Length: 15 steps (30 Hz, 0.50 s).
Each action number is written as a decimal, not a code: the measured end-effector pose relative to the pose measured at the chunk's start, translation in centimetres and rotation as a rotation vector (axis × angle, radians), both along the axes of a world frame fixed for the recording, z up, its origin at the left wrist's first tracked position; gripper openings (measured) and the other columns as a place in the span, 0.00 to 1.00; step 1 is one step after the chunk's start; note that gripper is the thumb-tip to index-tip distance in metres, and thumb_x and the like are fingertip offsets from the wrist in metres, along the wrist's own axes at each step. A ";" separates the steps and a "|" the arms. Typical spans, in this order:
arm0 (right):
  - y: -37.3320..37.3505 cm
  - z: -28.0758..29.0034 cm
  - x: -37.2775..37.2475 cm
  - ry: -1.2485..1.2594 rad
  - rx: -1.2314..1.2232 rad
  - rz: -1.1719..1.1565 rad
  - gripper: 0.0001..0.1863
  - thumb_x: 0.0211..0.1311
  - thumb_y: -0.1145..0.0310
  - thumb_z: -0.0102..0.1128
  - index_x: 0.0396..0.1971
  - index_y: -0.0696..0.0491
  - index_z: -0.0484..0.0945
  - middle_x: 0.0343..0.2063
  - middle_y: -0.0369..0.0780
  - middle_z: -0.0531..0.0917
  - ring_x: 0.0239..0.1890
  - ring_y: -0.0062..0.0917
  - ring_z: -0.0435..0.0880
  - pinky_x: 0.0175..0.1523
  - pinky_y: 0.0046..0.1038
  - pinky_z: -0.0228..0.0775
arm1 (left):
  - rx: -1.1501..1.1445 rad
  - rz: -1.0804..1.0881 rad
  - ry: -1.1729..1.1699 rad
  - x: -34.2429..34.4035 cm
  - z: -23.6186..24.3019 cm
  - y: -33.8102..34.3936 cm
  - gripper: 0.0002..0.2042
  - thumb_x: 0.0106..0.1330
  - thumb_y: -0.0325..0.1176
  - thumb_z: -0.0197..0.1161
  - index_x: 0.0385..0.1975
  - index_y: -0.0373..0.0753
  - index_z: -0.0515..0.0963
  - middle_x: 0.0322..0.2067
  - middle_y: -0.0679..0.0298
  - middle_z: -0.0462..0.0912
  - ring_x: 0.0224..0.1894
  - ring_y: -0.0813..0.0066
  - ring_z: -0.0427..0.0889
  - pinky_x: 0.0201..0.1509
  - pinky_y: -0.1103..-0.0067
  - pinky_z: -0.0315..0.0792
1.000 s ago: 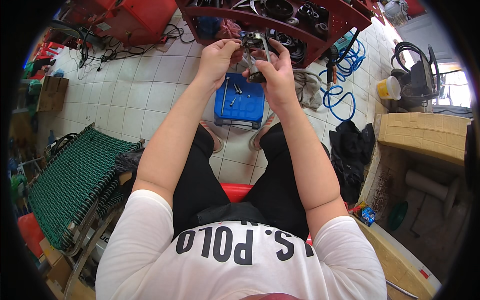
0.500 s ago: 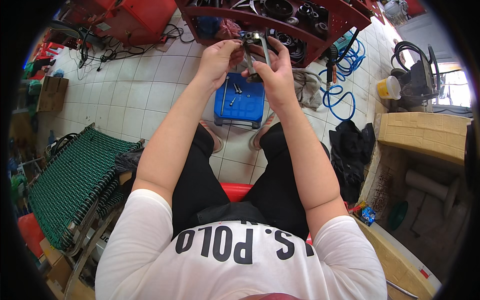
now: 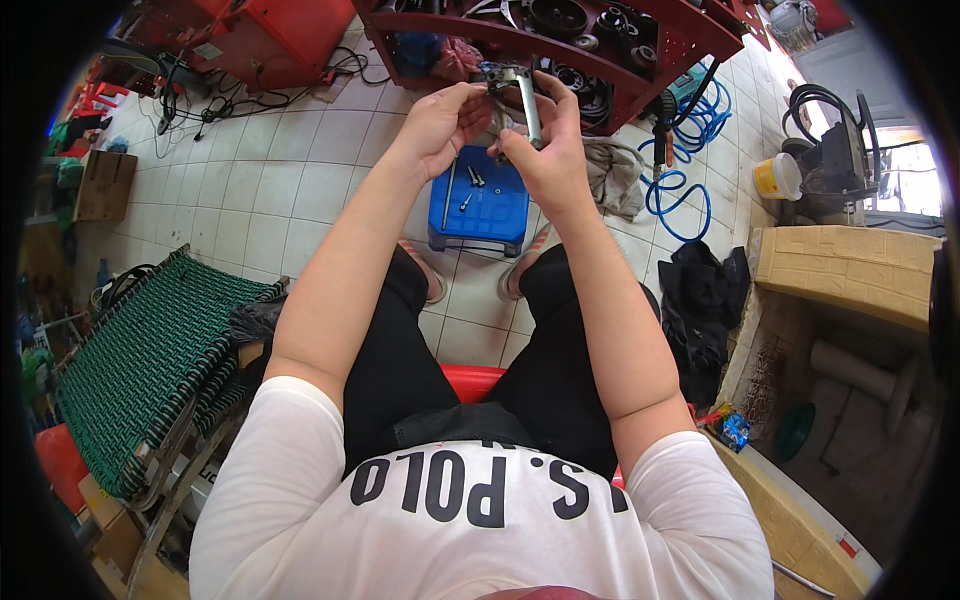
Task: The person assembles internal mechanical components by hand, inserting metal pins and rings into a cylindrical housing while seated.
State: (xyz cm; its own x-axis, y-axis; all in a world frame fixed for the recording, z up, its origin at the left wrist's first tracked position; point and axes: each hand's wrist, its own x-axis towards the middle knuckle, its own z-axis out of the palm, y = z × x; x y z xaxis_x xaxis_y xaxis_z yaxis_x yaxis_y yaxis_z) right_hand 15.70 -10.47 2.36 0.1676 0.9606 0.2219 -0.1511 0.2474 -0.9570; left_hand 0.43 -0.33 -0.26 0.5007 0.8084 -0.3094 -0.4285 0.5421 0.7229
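Observation:
My right hand (image 3: 550,150) is closed around a long-armed metal part (image 3: 529,105), which looks like a bracket or puller. Its thumb presses on the near end of the pale arm, and the part's darker head points away from me. Beside that head my left hand (image 3: 447,125) is pinched, thumb and forefinger together; what lies between the fingertips is too small to make out. Below the hands stands a blue plastic stool (image 3: 480,225). On its top lie several small bolts (image 3: 473,177), a small nut (image 3: 497,191) and a long thin rod (image 3: 450,193).
A red metal shelf (image 3: 660,85) with dark machine parts stands just beyond my hands. Right of the stool are a grey rag (image 3: 613,175), a coiled blue hose (image 3: 690,185) and black cloth (image 3: 703,295). A green woven folding chair (image 3: 165,355) stands at left.
The metal part has turned in my right hand, so its pale arm now shows more broadly. My left hand stays close to its head, having shifted only slightly.

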 end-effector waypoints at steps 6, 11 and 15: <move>0.2 -0.6 0.4 -0.133 0.022 -0.060 0.43 0.52 0.73 0.66 0.68 0.55 0.57 0.57 0.51 0.76 0.54 0.32 0.82 0.57 0.34 0.79 | 0.058 -0.003 0.041 0.3 0.5 -0.3 0.09 0.76 0.32 0.60 0.48 0.35 0.82 0.44 0.61 0.87 0.46 0.72 0.86 0.55 0.75 0.81; 0.0 -0.3 0.0 -0.385 0.101 -0.149 0.44 0.49 0.72 0.68 0.68 0.53 0.58 0.58 0.51 0.77 0.56 0.36 0.83 0.58 0.35 0.78 | 0.125 0.006 0.106 0.6 0.6 -0.7 0.10 0.78 0.32 0.57 0.48 0.33 0.82 0.45 0.60 0.88 0.47 0.69 0.87 0.58 0.71 0.81; -0.2 0.2 -0.3 -0.398 0.088 -0.142 0.44 0.49 0.73 0.68 0.68 0.53 0.58 0.58 0.51 0.77 0.54 0.38 0.85 0.57 0.35 0.79 | 0.130 0.019 0.124 0.6 0.8 -0.8 0.10 0.78 0.32 0.57 0.48 0.33 0.82 0.45 0.59 0.88 0.45 0.69 0.88 0.57 0.71 0.82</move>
State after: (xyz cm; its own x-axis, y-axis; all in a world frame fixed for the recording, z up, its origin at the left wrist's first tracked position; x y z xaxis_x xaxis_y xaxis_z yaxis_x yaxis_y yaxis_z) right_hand 15.44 -10.71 2.58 0.1812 0.9087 0.3761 0.2673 0.3225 -0.9080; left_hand 1.02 -1.16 0.52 0.4497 0.8545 -0.2600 -0.3407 0.4331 0.8345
